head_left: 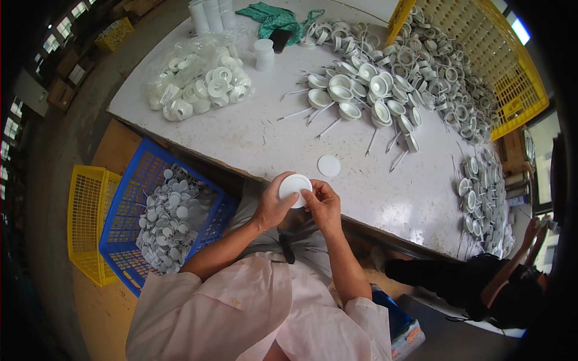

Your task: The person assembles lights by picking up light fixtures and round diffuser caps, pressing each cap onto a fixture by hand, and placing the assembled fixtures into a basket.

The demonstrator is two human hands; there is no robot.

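Note:
Between my two hands, just off the table's near edge, is a round white lamp housing (pixel 294 188) with a raised rim. My left hand (pixel 274 203) is wrapped around its left side, the thumb lying over its face. On the right side, my right hand (pixel 323 203) pinches the rim with thumb and fingers. Whatever lies under the housing is hidden by it. A flat white disc (pixel 329 165) rests on the table just beyond my right hand. Farther off lies a cluster of white cup-shaped lamp housings (pixel 341 90) with wires trailing from them.
At the back right, a tipped yellow crate (pixel 512 72) spills grey rings (pixel 448 75). A plastic bag of white rings (pixel 201 81) sits back left, near stacked discs (pixel 264 55), a phone (pixel 279 40) and green cloth (pixel 280 18). A blue crate (pixel 123 198) holds finished-looking round pieces. Another person (pixel 481 283) stands right.

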